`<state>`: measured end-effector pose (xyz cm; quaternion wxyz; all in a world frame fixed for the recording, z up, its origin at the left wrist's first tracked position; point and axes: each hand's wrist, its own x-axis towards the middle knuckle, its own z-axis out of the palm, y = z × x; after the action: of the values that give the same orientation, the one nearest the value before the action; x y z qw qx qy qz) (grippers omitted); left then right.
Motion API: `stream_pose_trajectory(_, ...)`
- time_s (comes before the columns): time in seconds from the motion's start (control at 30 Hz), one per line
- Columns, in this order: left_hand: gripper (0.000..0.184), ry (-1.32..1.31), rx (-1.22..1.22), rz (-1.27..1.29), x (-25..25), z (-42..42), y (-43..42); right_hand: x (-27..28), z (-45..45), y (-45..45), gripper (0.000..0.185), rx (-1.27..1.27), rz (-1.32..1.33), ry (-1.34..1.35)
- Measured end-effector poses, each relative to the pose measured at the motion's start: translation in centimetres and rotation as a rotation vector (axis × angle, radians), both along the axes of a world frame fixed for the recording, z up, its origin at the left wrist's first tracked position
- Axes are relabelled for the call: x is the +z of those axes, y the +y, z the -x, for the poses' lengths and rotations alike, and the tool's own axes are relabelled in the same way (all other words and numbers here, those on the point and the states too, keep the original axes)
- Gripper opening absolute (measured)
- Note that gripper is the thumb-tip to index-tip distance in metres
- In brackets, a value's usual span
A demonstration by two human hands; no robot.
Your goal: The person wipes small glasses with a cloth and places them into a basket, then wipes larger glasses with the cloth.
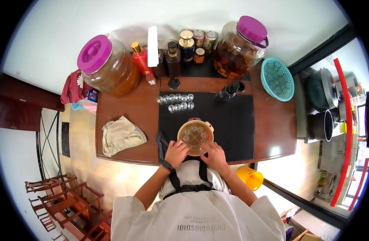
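Observation:
A round beige woven basket (pixel 195 152) sits at the table's front edge with several small clear glasses (pixel 197 130) inside. My left hand (pixel 177 153) is at the basket's front left rim, its fingers curled closed against the edge; their tips are partly hidden. On the other side, my right hand (pixel 215 156) pinches a small clear glass (pixel 203 150) over the front right rim. Beyond the basket, two rows of small glasses (pixel 178 98) stand on the black mat (pixel 232 128).
A crumpled cloth (pixel 123 135) lies on the left. Large purple-lidded jars (pixel 120 76) (pixel 234 52) stand at the back with bottles (pixel 173 62) and cans (pixel 209 42) between them. A turquoise basket (pixel 290 86) holding glasses is on the right. A dark bottle (pixel 228 91) stands on the mat.

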<state>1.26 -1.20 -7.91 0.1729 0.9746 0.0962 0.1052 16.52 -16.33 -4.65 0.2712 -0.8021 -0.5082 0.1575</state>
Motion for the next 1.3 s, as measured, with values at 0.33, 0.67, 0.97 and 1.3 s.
stream_pose_trajectory(0.33,0.013,0.006,0.118,0.104,-0.5,-0.6,0.0,-0.9,0.2,0.0,0.020,0.041,0.071,-0.027)
stream_pose_trajectory(0.67,0.012,-0.084,0.200,0.309,-1.4,-1.2,0.5,-2.0,0.5,0.9,0.012,-0.064,0.035,-0.102)
stream_pose_trajectory(0.97,0.008,0.062,0.273,-0.002,-0.6,-2.0,0.5,-2.6,0.2,1.6,0.010,-0.098,0.057,-0.153)
stream_pose_trajectory(1.3,0.010,0.073,0.306,-0.029,-0.4,-2.3,1.5,-3.2,-0.3,1.5,0.018,-0.142,0.044,-0.133)
